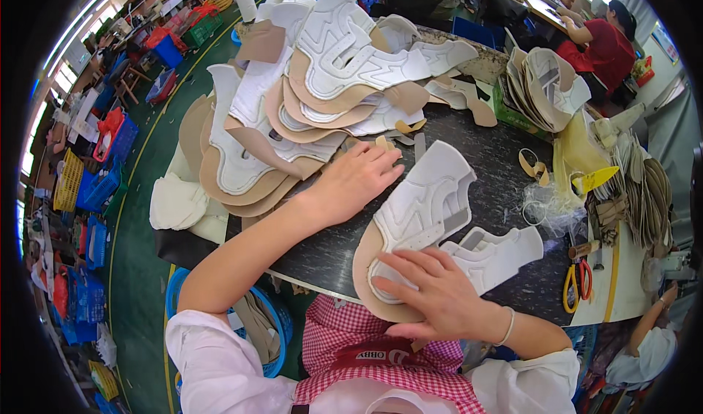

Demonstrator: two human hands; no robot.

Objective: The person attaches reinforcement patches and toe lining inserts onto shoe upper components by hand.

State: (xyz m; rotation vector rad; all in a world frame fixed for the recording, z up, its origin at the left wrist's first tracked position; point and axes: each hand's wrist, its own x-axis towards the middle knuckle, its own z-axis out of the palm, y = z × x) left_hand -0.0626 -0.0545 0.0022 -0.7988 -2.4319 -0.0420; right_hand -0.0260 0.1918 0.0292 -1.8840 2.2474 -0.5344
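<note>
A flat white shoe upper with beige lining edges lies on the dark speckled table in front of me. My right hand rests on its near end, fingers spread and laid flat over the white surface. Farther up, my left hand reaches to the table beside the stack, its fingers stretched out and bent down at the tips. Small beige strips lie by its fingers; its thumb is hidden. A tall, uneven stack of similar white and beige uppers stands beyond and left of that hand.
Scissors with yellow and red handles lie at the right, near a clear plastic bag. More uppers stand in a green box. A blue basket sits below the table's near edge. Another person works at far right.
</note>
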